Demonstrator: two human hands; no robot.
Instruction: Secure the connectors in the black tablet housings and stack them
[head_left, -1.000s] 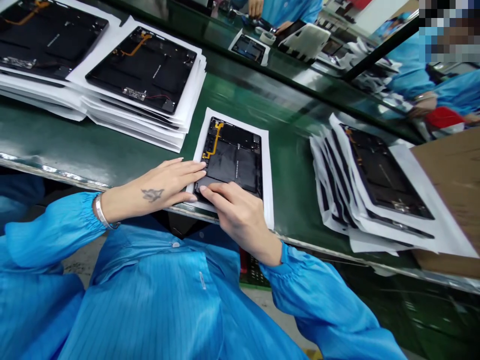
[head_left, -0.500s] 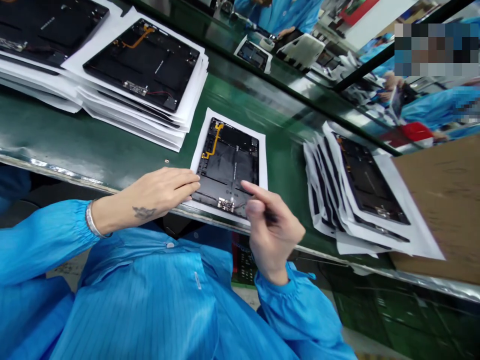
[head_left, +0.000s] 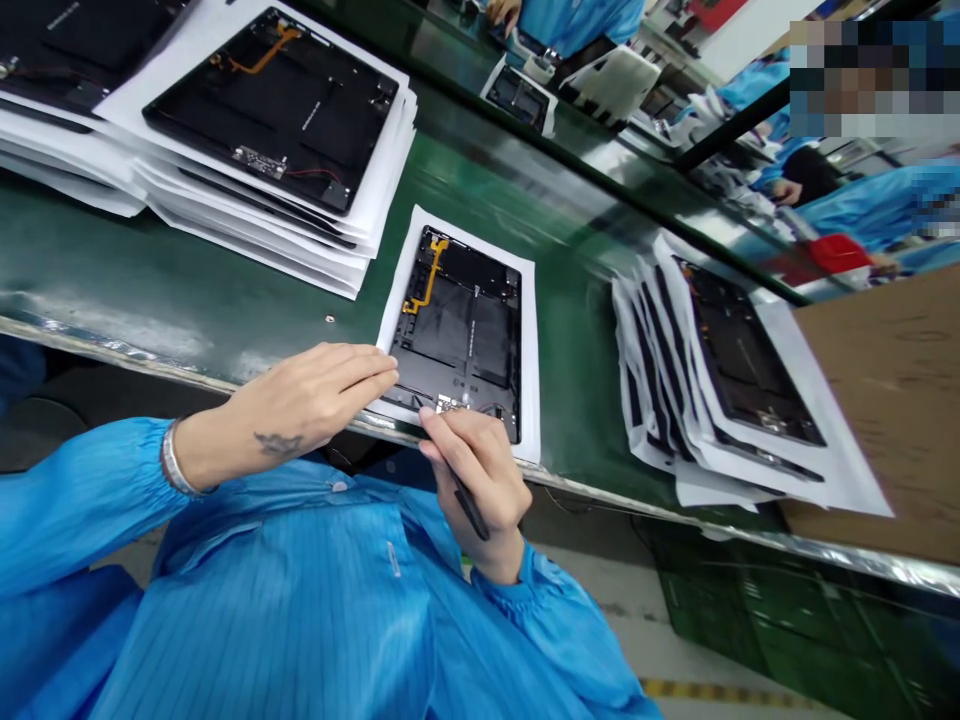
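A black tablet back housing [head_left: 450, 345] lies on a sheet of white paper [head_left: 529, 360] in front of me. An orange flex cable [head_left: 430, 285] runs along its upper left side, and a small circuit board [head_left: 452, 403] sits near its close edge. My left hand [head_left: 322, 390] is open, fingers stretched out, fingertips at the housing's lower left edge. My right hand [head_left: 484, 480] is closed in a pinch around slim black tweezers [head_left: 470, 508]. Their tip is over the housing's near edge, left of the circuit board. The fingers hide part of the tweezers and the housing's near edge.
Two paper-layered stacks of housings [head_left: 270, 110] stand at the left on the green bench [head_left: 577, 400]. Another leaning stack [head_left: 750, 370] is at the right, beside a cardboard box [head_left: 892, 400]. Co-workers in blue sleeves [head_left: 585, 20] work beyond the dark rail.
My right hand has moved left and turned, bringing the tweezers over the housing's near edge. My left hand stays nearly in place. The view has shifted slightly.
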